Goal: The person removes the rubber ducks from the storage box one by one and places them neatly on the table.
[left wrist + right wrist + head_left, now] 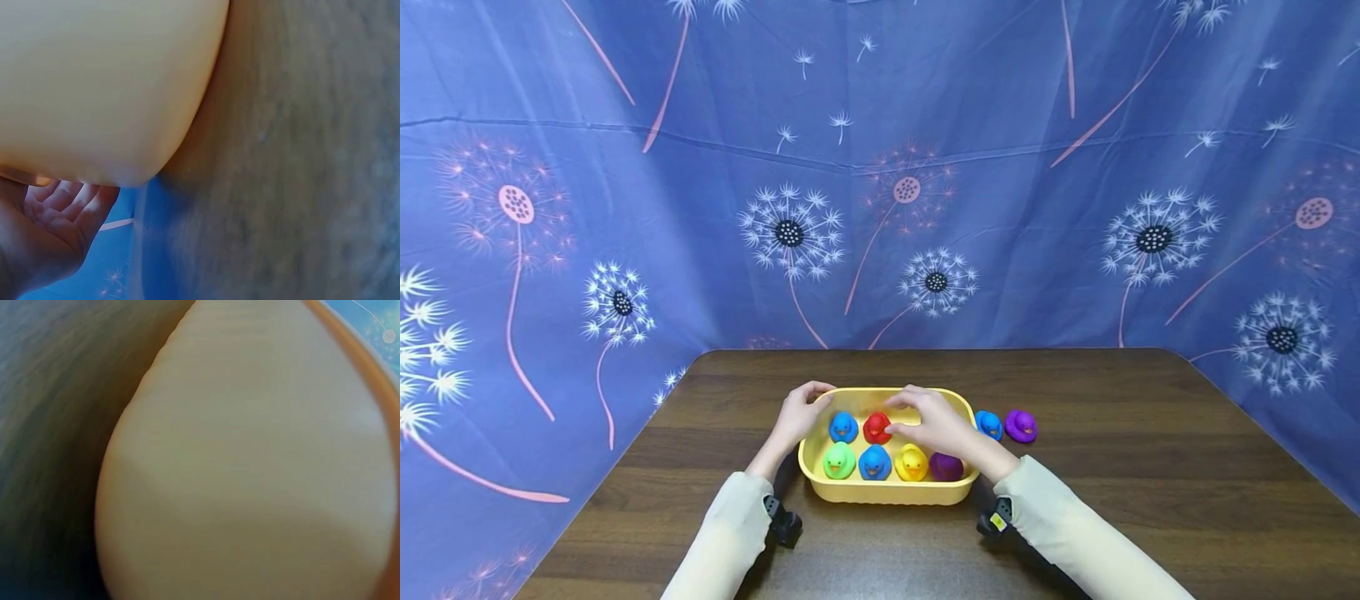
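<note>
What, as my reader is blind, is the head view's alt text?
The right hand is at a red toy duck inside a yellow tub whose rim the left hand holds. Two blue ducks, a green duck, a yellow duck and a purple duck sit inside; another blue duck and purple duck are beside it on the table.

Person wore plain off-white sleeves (718,533), black wrist cams (786,525)
Sleeves ran long, out at 7 and 5 o'clock, and the 5 o'clock cam had a little yellow sticker (998,522) on it.
</note>
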A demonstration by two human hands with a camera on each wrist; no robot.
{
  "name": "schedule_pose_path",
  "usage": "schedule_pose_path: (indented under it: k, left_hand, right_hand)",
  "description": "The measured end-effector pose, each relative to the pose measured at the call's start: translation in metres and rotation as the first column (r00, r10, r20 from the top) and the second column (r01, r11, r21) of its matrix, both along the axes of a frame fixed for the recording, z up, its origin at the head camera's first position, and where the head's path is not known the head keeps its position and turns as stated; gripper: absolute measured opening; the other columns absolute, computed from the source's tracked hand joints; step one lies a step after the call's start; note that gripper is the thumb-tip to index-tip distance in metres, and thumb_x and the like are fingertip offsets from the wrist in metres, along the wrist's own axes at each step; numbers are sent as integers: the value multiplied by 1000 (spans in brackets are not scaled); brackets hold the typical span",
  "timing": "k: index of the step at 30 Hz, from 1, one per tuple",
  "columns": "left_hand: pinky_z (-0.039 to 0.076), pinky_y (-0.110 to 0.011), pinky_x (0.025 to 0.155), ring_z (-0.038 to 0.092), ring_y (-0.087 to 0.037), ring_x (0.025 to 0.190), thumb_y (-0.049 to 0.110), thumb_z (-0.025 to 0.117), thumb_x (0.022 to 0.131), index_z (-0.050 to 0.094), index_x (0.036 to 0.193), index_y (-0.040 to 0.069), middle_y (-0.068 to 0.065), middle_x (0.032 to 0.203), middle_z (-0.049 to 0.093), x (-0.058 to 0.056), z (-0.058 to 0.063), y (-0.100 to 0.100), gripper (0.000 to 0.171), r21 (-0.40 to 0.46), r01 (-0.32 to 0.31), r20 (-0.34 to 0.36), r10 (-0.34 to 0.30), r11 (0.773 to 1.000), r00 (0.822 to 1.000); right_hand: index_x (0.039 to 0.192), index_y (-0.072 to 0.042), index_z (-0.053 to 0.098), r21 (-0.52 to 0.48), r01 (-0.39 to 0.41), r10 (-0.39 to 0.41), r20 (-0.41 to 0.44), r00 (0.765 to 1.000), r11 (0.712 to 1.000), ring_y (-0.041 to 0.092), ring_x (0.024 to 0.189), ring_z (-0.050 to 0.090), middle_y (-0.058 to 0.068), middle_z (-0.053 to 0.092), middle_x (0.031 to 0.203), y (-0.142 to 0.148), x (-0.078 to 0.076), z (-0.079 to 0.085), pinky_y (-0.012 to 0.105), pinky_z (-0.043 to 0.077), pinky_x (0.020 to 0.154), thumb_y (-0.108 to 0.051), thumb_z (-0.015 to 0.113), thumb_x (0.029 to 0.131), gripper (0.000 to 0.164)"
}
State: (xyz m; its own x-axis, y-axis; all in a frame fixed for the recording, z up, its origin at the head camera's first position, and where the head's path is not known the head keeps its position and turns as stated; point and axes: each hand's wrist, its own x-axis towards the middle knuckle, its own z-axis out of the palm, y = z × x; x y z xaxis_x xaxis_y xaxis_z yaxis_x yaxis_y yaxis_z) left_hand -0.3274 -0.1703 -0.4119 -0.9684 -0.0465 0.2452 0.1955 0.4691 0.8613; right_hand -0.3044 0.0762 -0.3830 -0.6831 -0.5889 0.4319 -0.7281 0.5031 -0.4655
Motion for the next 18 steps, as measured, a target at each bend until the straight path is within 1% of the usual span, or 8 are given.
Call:
schedule_pose_path:
  k: [5, 8, 10, 12, 15, 18]
  left_hand:
    - [44, -23, 70, 58, -14, 81, 8, 61, 89, 67, 103, 1, -14, 94, 68, -1, 0, -1, 17, -6, -7, -1, 7, 1000, 1000]
    - [44, -23, 71, 59, -16, 83, 8, 60, 89, 67, 104, 2, -14, 95, 68, -1, 0, -2, 18, -8, -11, -3, 11, 1000, 1000]
    - [44, -24, 72, 60, -18, 85, 8, 60, 89, 67, 103, 2, -14, 95, 68, -1, 0, -2, 17, -6, -11, -4, 11, 1000, 1000]
    - [44, -25, 73, 60, -19, 86, 8, 60, 89, 67, 103, 2, -14, 95, 68, -1, -1, -1, 17, -11, -12, -12, 12, 1000, 1000]
    - [44, -26, 74, 60, -20, 87, 7, 60, 89, 67, 103, 2, -14, 95, 68, 0, -2, -1, 16, -16, -12, -16, 12, 1000, 1000]
    - [44, -27, 75, 61, -22, 88, 7, 60, 89, 67, 103, 2, -14, 95, 68, 0, -2, 0, 16, -21, -12, -22, 11, 1000, 1000]
  right_hand:
    - [109, -1, 66, -14, -11, 12, 42, 999, 1000, 25, 95, 62, 11, 67, 102, -10, -2, 0, 36, 50, 86, -20, 74, 80, 35]
    - [109, 0, 65, -24, -17, 19, 81, 997, 1000, 27, 95, 62, 10, 66, 102, -16, -3, 1, 39, 51, 86, -20, 73, 81, 35]
    - [108, 1, 66, -27, -18, 20, 84, 996, 999, 28, 94, 62, 10, 66, 101, -20, -5, 0, 40, 51, 84, -20, 73, 81, 35]
    - [107, 1, 66, -33, -7, 10, 85, 996, 999, 29, 93, 62, 11, 65, 99, -23, -5, -1, 40, 51, 84, -19, 73, 81, 34]
    - [105, 1, 67, -28, 26, -23, 75, 997, 999, 27, 90, 62, 10, 65, 97, -26, -7, -4, 38, 51, 83, -17, 73, 81, 31]
    - [105, 1, 67, -20, 61, -59, 84, 995, 998, 25, 91, 62, 9, 65, 97, -29, -7, -7, 37, 51, 83, -15, 74, 80, 30]
